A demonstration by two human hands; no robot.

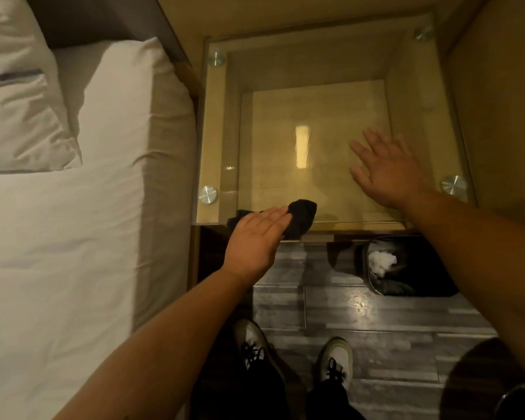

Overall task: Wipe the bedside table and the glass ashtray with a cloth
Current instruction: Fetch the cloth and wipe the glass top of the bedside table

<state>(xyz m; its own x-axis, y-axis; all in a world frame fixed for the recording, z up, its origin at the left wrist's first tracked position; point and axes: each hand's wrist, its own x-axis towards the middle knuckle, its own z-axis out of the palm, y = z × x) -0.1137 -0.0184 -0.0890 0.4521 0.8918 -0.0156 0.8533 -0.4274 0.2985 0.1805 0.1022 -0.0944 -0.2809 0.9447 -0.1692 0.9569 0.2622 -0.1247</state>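
Observation:
The bedside table (285,71) has a clear glass top on round metal studs over a wooden box frame. A dark cloth (300,218) lies bunched at the glass's near left edge. My left hand (255,237) rests flat on the cloth with straight fingers, pressing it onto the glass. Over the right part of the glass is my right hand (388,168), flat with its fingers spread and holding nothing. No glass ashtray is in view.
A bed with white sheets (58,237) and pillows (19,101) runs along the left side of the table. A dark waste bin (406,268) holding white paper stands on the grey plank floor under the table's front edge. My shoes (334,362) are below.

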